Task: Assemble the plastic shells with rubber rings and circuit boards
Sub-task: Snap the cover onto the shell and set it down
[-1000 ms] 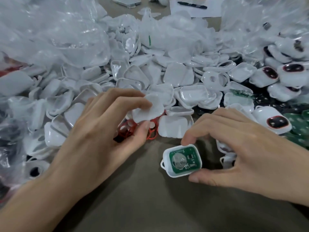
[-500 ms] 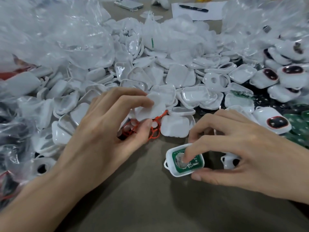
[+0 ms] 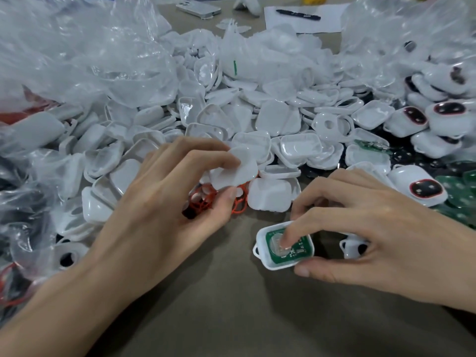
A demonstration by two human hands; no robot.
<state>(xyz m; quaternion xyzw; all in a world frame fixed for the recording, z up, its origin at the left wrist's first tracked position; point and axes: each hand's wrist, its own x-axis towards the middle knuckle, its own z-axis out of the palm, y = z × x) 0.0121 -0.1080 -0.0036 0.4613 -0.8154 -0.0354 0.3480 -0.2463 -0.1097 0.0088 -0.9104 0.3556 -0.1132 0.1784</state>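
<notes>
A white plastic shell (image 3: 265, 258) lies on the brown table near the front, with a green circuit board (image 3: 300, 251) and its coin cell seated inside. My right hand (image 3: 373, 228) holds this shell between thumb and fingers, and its index fingertip presses down on the coin cell. My left hand (image 3: 159, 202) pinches a white shell lid (image 3: 237, 171) between thumb and fingers, just above a small heap of red rubber rings (image 3: 239, 199).
A large pile of white shell halves (image 3: 270, 119) spreads across the table behind my hands. Clear plastic bags (image 3: 77, 52) lie at left and far right. Assembled shells with dark windows (image 3: 425, 189) and green boards (image 3: 461, 186) sit at right. A phone (image 3: 198, 7) and pen (image 3: 298, 14) lie far back.
My right index finger has come down from the shell's edge onto the coin cell of the board. My left hand keeps its hold on the lid, nearly still.
</notes>
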